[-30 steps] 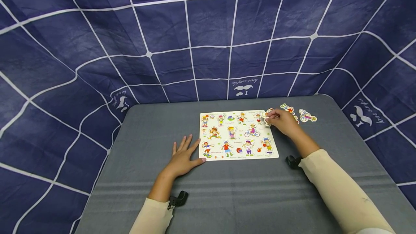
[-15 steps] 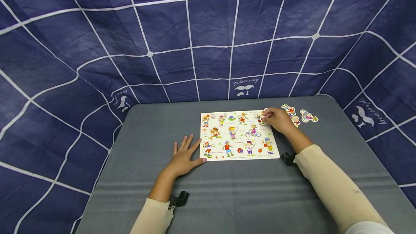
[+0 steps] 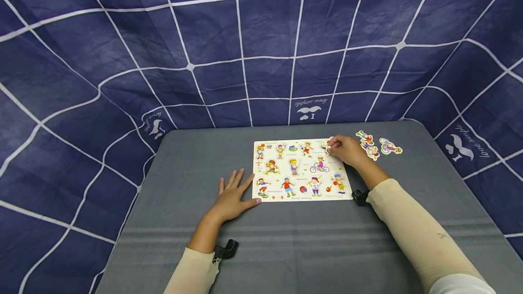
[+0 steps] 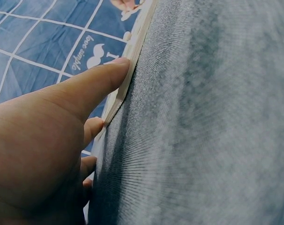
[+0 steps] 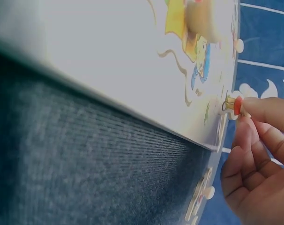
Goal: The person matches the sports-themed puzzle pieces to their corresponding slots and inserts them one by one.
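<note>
A pale peg puzzle board (image 3: pixel 282 149), filled with sports-figure pieces, lies on the grey cloth. At its upper right corner my right hand (image 3: pixel 347 149) pinches a figure piece (image 5: pixel 232 104) between thumb and fingertips. That piece is low over the board; fingers hide part of it, and I cannot tell whether it sits in its recess. My left hand (image 3: pixel 230 199) lies with fingers spread at the board's left edge. Its thumb (image 4: pixel 100 82) touches the lower left corner of the board, as the left wrist view shows.
Several loose figure pieces lie right of the board, among them a cyclist (image 3: pixel 390 146) and a figure (image 3: pixel 372 152) close to my right wrist. Knobs stand up from the pieces, such as one knob (image 5: pixel 208 192). A blue gridded curtain (image 3: pixel 265 76) encloses the table (image 3: pixel 196 149).
My right hand has carried the pinched piece a little left, from the board's right edge onto its upper right corner. The left hand stays in place.
</note>
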{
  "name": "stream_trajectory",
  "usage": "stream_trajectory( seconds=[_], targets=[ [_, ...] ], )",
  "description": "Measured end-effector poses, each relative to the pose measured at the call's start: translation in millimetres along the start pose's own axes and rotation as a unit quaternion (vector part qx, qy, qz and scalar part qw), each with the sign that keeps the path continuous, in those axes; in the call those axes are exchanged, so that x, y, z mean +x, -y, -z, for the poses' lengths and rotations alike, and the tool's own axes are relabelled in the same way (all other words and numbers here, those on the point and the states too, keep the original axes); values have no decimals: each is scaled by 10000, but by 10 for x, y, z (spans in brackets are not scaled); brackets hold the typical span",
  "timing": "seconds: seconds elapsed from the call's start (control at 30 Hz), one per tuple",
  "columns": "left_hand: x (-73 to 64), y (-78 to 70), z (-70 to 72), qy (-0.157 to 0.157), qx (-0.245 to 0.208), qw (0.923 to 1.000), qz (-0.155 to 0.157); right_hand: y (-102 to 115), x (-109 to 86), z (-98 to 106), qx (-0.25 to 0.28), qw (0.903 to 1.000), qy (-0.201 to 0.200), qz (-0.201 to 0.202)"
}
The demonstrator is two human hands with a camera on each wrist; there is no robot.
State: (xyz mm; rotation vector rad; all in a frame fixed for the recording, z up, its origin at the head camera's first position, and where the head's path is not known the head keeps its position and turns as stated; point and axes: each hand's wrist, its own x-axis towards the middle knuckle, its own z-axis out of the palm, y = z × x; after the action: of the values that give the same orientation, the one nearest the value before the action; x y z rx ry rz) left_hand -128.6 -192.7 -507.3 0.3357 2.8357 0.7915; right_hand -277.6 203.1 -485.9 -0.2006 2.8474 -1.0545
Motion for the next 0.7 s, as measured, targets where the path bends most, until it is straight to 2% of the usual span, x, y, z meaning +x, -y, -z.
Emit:
stream_trajectory(
  seconds=[0.47, 0.7],
  targets=[
    [18, 21, -13, 173, 59, 9998, 103, -28, 92, -37, -162, 9998, 141, 49],
    [38, 49, -34, 148, 101, 9998, 101, -42, 123, -39, -168, 9996, 241, 3]
  ],
)
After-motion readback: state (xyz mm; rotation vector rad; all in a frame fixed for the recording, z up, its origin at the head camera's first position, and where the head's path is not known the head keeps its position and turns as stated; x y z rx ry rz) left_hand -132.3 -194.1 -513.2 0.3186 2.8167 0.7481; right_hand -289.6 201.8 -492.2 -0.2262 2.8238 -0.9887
